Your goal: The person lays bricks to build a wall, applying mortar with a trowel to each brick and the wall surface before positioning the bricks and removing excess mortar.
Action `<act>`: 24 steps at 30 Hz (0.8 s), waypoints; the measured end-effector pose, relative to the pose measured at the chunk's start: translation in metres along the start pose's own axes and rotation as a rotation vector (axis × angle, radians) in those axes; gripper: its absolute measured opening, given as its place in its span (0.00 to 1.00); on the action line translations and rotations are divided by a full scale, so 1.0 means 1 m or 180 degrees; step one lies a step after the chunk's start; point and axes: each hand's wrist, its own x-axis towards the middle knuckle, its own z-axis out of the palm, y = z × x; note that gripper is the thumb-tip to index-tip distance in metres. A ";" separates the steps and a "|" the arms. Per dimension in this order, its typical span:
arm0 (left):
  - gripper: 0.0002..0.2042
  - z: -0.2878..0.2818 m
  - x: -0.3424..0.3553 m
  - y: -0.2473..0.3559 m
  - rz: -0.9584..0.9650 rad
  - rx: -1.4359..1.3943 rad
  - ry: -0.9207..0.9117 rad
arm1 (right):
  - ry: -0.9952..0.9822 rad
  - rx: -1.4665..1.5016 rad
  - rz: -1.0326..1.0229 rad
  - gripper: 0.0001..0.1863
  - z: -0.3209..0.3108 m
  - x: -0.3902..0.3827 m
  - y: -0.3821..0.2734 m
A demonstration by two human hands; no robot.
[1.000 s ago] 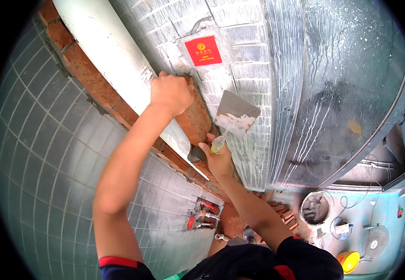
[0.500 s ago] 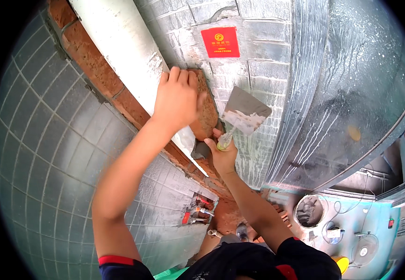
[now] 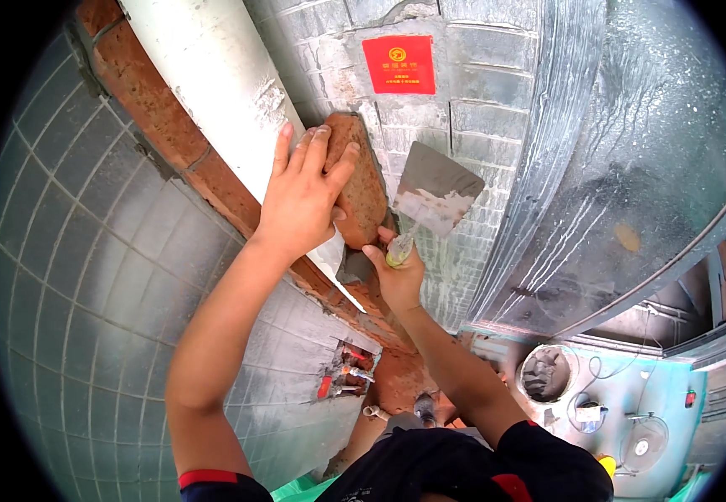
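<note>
A reddish-brown brick (image 3: pixel 361 188) stands tilted in the corner between the white pipe (image 3: pixel 212 84) and the grey tiled wall. My left hand (image 3: pixel 292 201) lies against its left side, fingers stretched and spread, fingertips near its upper part. Below and to the right, my right hand (image 3: pixel 400 280) is closed around the handle of a trowel (image 3: pixel 438 186). The trowel's flat metal blade points up and away, with wet mortar smeared over its lower part. My right thumb and a fingertip come close to the brick's lower end, where grey mortar (image 3: pixel 353 266) shows.
A column of bricks (image 3: pixel 158 100) runs along the pipe's left. A red card (image 3: pixel 399 65) sticks to the wall. At lower right stand a bucket of grey mortar (image 3: pixel 547 372) and a round fan-like object (image 3: pixel 643 443). Pipe fittings (image 3: pixel 354 368) poke from a wall opening.
My left hand has slid down and left off the brick's top, its fingers opening out, so more of the brick shows. My right hand keeps the trowel in nearly the same place.
</note>
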 end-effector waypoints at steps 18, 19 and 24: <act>0.40 0.003 0.002 0.004 -0.0096 -0.0022 -0.0030 | -0.1773 -0.2849 -0.1732 0.17 -0.201 -0.041 -0.028; 0.40 0.002 0.003 0.004 -0.0084 -0.0019 0.0009 | -0.1753 -0.2855 -0.1743 0.17 -0.202 -0.037 -0.031; 0.39 0.001 0.003 0.003 -0.0056 -0.0015 0.0032 | -0.2448 -0.3702 -0.1861 0.22 -0.190 -0.013 -0.058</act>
